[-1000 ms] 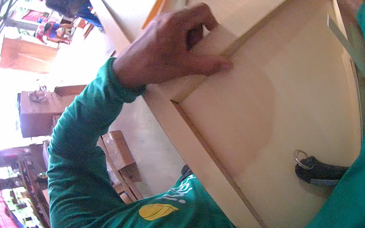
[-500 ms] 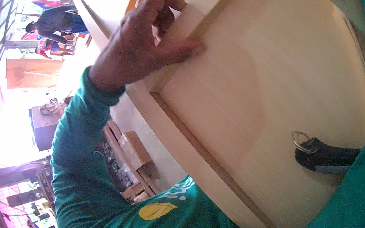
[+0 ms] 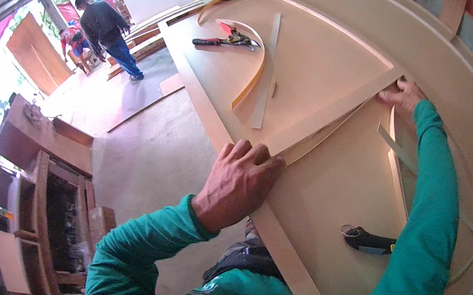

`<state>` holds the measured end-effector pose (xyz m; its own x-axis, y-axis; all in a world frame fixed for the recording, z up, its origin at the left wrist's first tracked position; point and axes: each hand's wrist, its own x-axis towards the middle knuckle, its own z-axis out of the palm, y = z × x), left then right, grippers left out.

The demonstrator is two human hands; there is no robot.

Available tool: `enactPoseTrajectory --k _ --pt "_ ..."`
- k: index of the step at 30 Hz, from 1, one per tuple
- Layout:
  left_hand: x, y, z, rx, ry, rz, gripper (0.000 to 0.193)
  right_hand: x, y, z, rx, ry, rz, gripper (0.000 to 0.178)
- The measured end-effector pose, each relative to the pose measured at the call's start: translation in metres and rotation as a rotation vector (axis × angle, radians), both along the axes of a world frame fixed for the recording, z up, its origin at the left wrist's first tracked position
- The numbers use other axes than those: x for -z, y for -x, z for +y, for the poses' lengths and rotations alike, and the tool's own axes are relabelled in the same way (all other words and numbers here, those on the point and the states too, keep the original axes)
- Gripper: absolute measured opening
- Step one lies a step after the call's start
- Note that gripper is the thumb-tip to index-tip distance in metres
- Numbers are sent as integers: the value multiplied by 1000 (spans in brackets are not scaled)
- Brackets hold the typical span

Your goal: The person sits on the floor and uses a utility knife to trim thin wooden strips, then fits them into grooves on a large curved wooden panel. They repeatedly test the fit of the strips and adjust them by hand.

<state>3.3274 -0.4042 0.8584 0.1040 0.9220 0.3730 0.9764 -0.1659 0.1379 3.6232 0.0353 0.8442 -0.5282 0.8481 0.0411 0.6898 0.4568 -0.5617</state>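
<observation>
A large pale wooden panel with a raised frame [image 3: 298,264] lies before me. A crossbar [image 3: 342,112] spans it diagonally, and a thin wood strip [image 3: 329,135] runs along its near side, bowing slightly away. My left hand [image 3: 240,182] is closed at the crossbar's near end, knuckles up, where it meets the frame; the strip's end disappears under the fingers. At the crossbar's far end, my right hand [image 3: 404,95] is closed by the strip's other end, its fingertips partly hidden. A dark-handled tool with a metal ring [image 3: 368,241] rests on the panel below my right forearm.
Beyond the crossbar lie a black-and-red-handled tool [image 3: 223,42], a curved yellowish strip [image 3: 254,81] and a straight pale strip [image 3: 267,71]. Another strip [image 3: 396,146] sits beside my right sleeve. A person in dark clothes [image 3: 105,32] stands at far left; wooden shelving [image 3: 37,214] stands lower left.
The view has swung to take in more of the panel and workshop. My left hand now sits lower, at the crossbar joint. My right hand has come into view at the far end.
</observation>
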Motion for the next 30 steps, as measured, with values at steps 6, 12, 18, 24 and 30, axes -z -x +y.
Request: enactPoseTrajectory --k 6,12,18,24,30 --pt "21 13 2 101 -84 -338 17 -31 16 -19 109 -93 -318 72" --pt "33 25 9 211 -135 -407 14 -75 37 -84 32 -403 -524 50" --pt "36 32 18 244 -176 -379 18 -100 103 -195 110 -420 -561 34" --pt "39 53 23 421 -148 -510 18 -94 153 -286 411 -228 -569 55" --pt "38 66 28 689 -156 -515 27 -66 124 -337 656 -105 -350 54"
